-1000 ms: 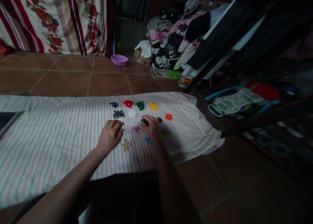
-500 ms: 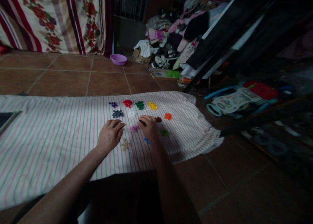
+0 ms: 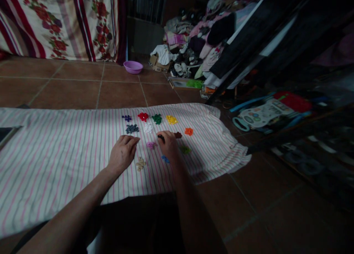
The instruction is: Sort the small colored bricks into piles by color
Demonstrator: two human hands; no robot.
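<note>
Small coloured pieces lie in separate piles on a striped cloth (image 3: 83, 154). My left hand (image 3: 122, 153) is just left of the pink pile (image 3: 151, 145), its thumb and fingertips pinched together; anything between them is too small to make out. My right hand (image 3: 168, 143) curls its thumb and forefinger around something small and black (image 3: 161, 137). Partly behind that hand are the brown pile (image 3: 178, 135), the blue pile (image 3: 165, 159) and the lime-green pile (image 3: 185, 149). Below my left fingertips sits the beige pile (image 3: 141, 164). White pieces (image 3: 148, 127) and grey pieces (image 3: 132, 129) lie beyond my hands.
Along the far side run purple (image 3: 127, 118), red (image 3: 143, 116), dark green (image 3: 157, 119) and yellow piles (image 3: 172, 119), with orange (image 3: 188, 131) at the right. A dark framed board (image 3: 8, 136) rests at left. A purple basin (image 3: 133, 67) and heaped clothes (image 3: 199, 43) are beyond.
The whole view has shifted slightly. My left fingertips have drawn closer together, while my right hand keeps nearly the same place by the black pieces.
</note>
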